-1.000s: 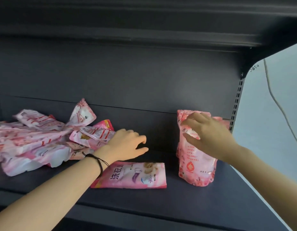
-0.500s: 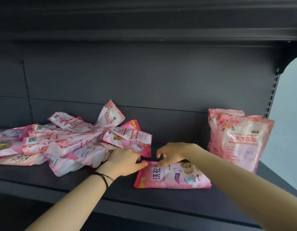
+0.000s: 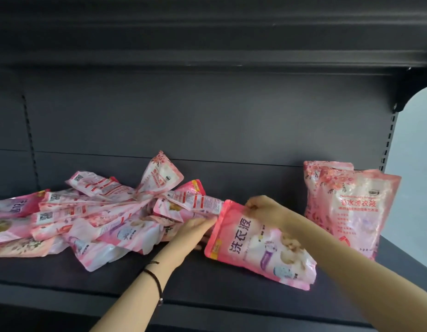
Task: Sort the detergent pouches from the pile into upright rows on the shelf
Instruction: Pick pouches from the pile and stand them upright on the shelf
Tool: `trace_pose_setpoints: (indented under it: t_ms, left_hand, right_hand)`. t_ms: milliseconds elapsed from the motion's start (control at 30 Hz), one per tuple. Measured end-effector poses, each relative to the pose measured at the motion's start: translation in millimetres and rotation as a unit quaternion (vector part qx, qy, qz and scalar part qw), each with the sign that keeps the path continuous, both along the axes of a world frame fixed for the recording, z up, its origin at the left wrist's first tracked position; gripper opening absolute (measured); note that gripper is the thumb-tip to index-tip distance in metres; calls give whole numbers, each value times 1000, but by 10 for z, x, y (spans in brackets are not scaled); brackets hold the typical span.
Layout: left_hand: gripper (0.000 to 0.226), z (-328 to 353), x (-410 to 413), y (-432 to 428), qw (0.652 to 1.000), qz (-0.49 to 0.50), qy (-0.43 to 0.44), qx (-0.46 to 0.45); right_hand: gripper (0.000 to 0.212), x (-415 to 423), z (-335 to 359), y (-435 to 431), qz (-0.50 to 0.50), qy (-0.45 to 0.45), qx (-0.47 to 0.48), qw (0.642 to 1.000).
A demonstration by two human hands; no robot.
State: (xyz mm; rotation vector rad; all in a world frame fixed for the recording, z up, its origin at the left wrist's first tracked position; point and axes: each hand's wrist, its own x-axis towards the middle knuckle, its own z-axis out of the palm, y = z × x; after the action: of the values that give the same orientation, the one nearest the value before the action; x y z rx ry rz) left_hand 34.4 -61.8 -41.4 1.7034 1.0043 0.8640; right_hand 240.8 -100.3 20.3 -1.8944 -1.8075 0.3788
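Note:
A pink detergent pouch (image 3: pixel 253 248) is tilted up off the dark shelf (image 3: pixel 207 291), its left end raised. My right hand (image 3: pixel 262 212) pinches its top edge. My left hand (image 3: pixel 195 232), a black band on its wrist, reaches with straight fingers behind the pouch's left end; the fingertips are hidden there. A loose pile of pink pouches (image 3: pixel 88 219) lies on the shelf's left half. Two pouches (image 3: pixel 351 209) stand upright at the right end, one behind the other.
The shelf's dark back panel (image 3: pixel 207 121) rises behind everything, and an upper shelf (image 3: pixel 207 44) overhangs. A slotted upright post (image 3: pixel 388 140) marks the right end, with a pale wall beyond it. Bare shelf lies between the held pouch and the standing pair.
The pouch that lay flat in the middle is now lifted at its left end and tilted up. My right hand came from the upright pouches to its top edge; my left hand slid behind it.

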Motion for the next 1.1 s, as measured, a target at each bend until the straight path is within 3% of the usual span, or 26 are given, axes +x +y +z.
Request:
trace_pose_setpoints:
  t_ms: [133, 233, 300, 400, 533, 667, 800, 933, 1100]
  left_hand:
    - [38, 117, 175, -59, 966, -16, -241, -87]
    - [44, 183, 372, -141, 946, -34, -309, -97]
    - [39, 217, 506, -197, 940, -43, -324, -92]
    - [25, 212, 677, -270, 942, -23, -329, -53]
    - [28, 158, 857, -341, 944, 10, -329, -40]
    - [38, 253, 1045, -423, 950, 43, -309, 33]
    - [20, 376, 1344, -547, 944, 22, -318, 79]
    - [26, 422, 1761, -755, 940, -7, -331, 87]
    - [27, 365, 2266, -1001, 940, -50, -327, 83]
  right_hand:
    - [22, 76, 90, -105, -33, 182, 141, 973]
    - [19, 89, 104, -218, -28, 340, 193, 920]
    - [18, 109, 75, -272, -29, 398, 213, 892]
    - [18, 155, -17, -351, -37, 435, 235, 868]
    - [25, 269, -154, -502, -38, 441, 224, 868]
    - [26, 377, -188, -672, -35, 450, 225, 864]
    - [31, 587, -168, -866, -52, 478, 283, 830]
    - [19, 895, -173, -1100, -94, 514, 301, 797]
    - [20, 1358, -273, -1394, -115, 530, 312, 780]
